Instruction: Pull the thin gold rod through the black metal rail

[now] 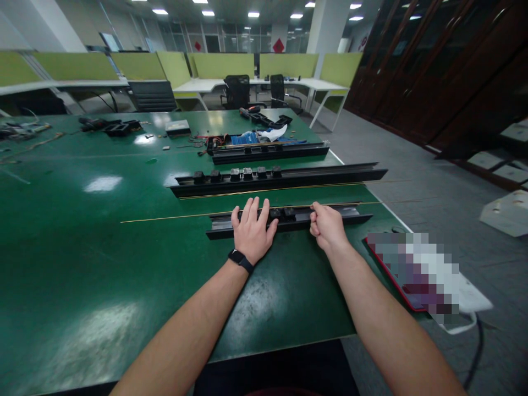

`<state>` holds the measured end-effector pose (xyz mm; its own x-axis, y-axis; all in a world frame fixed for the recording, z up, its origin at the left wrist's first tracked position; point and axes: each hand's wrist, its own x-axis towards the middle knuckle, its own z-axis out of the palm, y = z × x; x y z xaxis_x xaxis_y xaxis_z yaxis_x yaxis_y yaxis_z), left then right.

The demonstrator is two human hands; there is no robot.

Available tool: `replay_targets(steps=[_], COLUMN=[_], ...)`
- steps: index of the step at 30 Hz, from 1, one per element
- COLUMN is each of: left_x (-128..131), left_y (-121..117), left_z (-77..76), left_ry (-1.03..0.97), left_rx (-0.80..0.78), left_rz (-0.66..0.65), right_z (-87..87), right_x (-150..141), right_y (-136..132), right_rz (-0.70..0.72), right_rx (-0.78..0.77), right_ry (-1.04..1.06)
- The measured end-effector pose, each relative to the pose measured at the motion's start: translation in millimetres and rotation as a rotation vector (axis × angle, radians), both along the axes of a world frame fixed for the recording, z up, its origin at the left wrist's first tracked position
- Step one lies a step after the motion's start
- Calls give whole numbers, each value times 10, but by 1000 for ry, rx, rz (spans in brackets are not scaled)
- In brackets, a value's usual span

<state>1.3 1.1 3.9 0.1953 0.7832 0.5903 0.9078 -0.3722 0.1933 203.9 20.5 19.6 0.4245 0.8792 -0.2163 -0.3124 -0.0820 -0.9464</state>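
Nearest me on the green table lies a black channel rail (301, 225) with a few small black blocks (287, 213) seated in it. Along its far edge runs a long thin yellow rod (177, 218), sticking out past the rail's left end. My left hand (252, 234), with a dark band on the wrist, rests over the rail's left half, palm down and fingers spread. Toward the right half, my right hand (328, 224) is closed, its thumb and forefinger pinched at the line of the rod. The exact grip point is partly hidden by the fingers.
Beyond lie a second black rail (317, 177) with several blocks and a third rail (272, 154) beside blue-wrapped parts (244, 138). A power drill (253, 113) and a white box (177, 128) sit farther back. At right, a red-edged device (391, 275) lies by the table edge.
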Motion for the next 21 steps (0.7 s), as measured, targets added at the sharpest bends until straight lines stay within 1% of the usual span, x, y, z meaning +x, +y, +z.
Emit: replay_targets(steps=[12, 21], left_x=[3, -3], left_y=[-1, 3], left_z=[5, -6], left_ry=[-12, -6], left_rx=[-6, -4], left_rz=[-2, -1], right_z=[18, -11], right_x=[-2, 19], right_y=[-19, 2], right_rz=[28, -7], right_rx=[-4, -5], right_ry=[-24, -17])
